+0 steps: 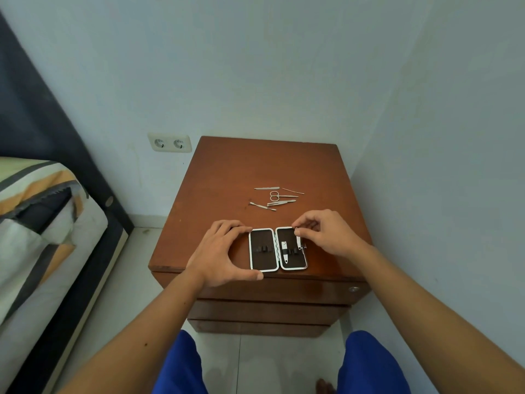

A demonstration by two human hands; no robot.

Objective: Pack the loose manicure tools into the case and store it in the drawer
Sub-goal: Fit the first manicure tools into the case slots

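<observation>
A small manicure case (pixel 263 261) lies open flat near the front edge of the brown wooden drawer cabinet (pixel 227 172). Its dark lining has elastic loops; one nail clipper (pixel 285 251) sits in the right half. My left hand (pixel 220 253) grips the case's left half by its edges. My right hand (pixel 322 234) pinches the top of a second nail clipper (pixel 299 242) that stands in the right half by the outer rim. Behind the case lie loose metal tools: small scissors (pixel 277 196), a nail file (pixel 267 188), a thin pick (pixel 293 191), tweezers (pixel 281 203) and a cuticle pusher (pixel 262 206).
The cabinet has stacked drawer fronts (pixel 270 311), all shut, and a round lock (pixel 353 289) at the top right. A bed (pixel 37 223) stands to the left, walls behind and to the right. A double wall socket (pixel 169 143) is left of the cabinet. My knees show below.
</observation>
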